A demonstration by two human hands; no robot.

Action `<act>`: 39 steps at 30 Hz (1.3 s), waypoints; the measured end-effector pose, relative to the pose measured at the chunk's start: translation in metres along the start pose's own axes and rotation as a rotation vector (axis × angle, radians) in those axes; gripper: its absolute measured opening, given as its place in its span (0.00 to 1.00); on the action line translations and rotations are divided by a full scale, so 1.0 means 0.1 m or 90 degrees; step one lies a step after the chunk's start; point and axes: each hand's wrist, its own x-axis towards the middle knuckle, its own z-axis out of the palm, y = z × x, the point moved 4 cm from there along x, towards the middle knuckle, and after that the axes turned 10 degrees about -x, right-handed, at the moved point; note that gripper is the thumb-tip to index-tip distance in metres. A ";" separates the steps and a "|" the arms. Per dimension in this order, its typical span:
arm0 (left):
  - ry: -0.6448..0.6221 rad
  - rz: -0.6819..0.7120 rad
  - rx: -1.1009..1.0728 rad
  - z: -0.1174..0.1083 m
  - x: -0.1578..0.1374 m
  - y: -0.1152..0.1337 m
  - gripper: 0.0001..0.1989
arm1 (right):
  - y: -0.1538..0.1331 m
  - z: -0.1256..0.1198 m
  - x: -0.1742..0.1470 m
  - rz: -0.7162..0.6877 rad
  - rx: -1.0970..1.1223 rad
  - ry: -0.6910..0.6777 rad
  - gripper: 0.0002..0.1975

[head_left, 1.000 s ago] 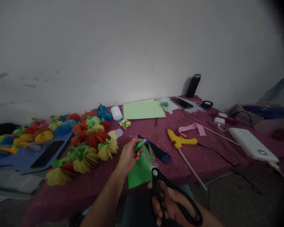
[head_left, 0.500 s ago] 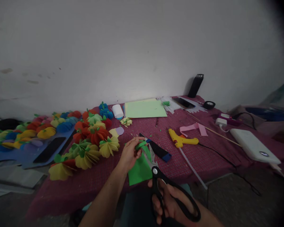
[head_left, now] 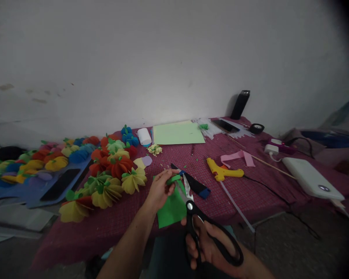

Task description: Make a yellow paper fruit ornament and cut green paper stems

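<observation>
Between the fingertips of my left hand (head_left: 160, 188) is a small folded strip of green paper (head_left: 173, 179). My right hand (head_left: 206, 244) is closed round the black handles of a pair of scissors (head_left: 190, 206). Their blades are parted and point at the green strip; whether they touch it I cannot tell. Below the blades lies a sheet of green paper (head_left: 170, 212), partly covered by my left hand. Just beyond, a black and blue utility knife (head_left: 196, 185) rests on the cloth.
Many colourful paper pumpkins (head_left: 119, 167) fill the left side, near a dark phone (head_left: 61, 184). A yellow glue gun (head_left: 224, 173) with its cord, a pink strip (head_left: 238, 157) and a white power bank (head_left: 312, 178) lie rightward. Pale green sheets (head_left: 177, 133) and a black bottle (head_left: 241, 104) are behind.
The scissors' handles have drawn slightly closer together and shifted a little left. My left hand keeps hold of the green strip in nearly the same place.
</observation>
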 end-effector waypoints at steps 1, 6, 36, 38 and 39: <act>-0.007 0.000 -0.002 0.01 0.00 0.00 0.13 | 0.00 -0.01 0.00 -0.002 0.002 0.003 0.21; -0.034 0.002 -0.008 0.03 -0.02 0.02 0.13 | -0.03 -0.01 -0.01 -0.009 0.002 0.004 0.21; -0.043 -0.022 0.053 0.04 -0.02 -0.03 0.28 | -0.07 -0.10 -0.01 -0.084 -0.306 0.208 0.17; -0.049 -0.022 0.053 0.04 -0.02 -0.03 0.29 | -0.06 -0.11 -0.02 -0.081 -0.315 0.224 0.17; -0.051 -0.019 0.055 0.04 -0.02 -0.03 0.29 | -0.07 -0.11 -0.03 -0.082 -0.322 0.234 0.17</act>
